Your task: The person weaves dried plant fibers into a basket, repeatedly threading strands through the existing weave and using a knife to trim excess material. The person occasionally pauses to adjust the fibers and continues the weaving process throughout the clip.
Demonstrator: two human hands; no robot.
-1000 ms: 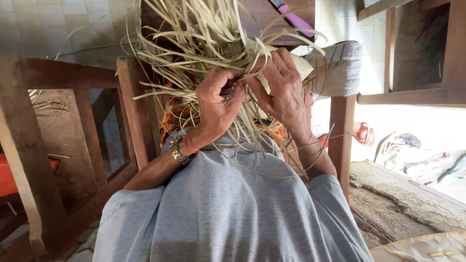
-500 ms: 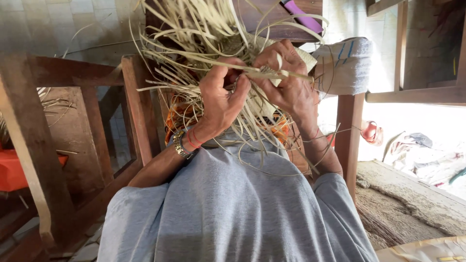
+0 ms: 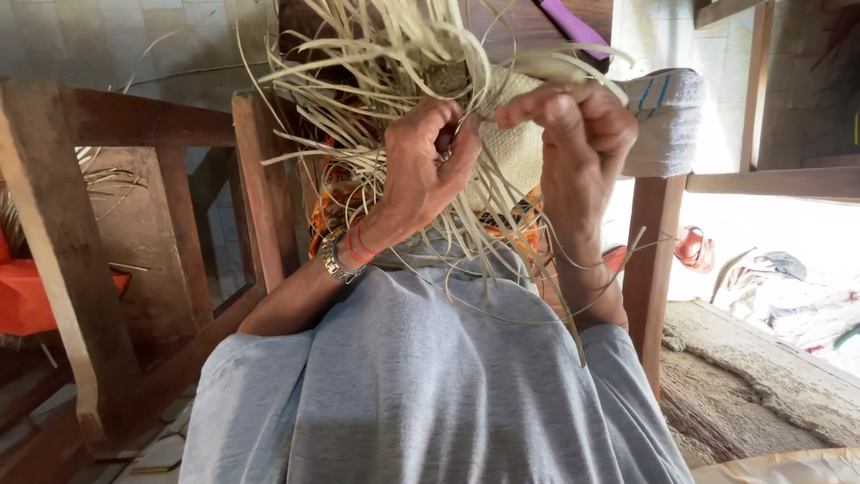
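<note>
left hand (image 3: 428, 166) pinching straw strips (image 3: 358, 81), right hand (image 3: 573, 134) likewise

View: just one cam, head-worn, no second view to overlap
Facing: steeply down over the grey shirt (image 3: 430, 385)
Range: super close, both hands at 12 o'clock, upper-center
Edges: wooden frame (image 3: 98, 233) at 9 o'clock

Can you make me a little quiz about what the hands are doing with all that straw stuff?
1. True or false: both hands touch the pale straw-coloured woven strips.
2. Which wrist wears the silver metal bracelet: A) left, B) right?
3. What colour is the person's short-sleeved shirt?

Key: 1. True: left hand and right hand both pinch strips. 2. A. 3. Grey.
</note>
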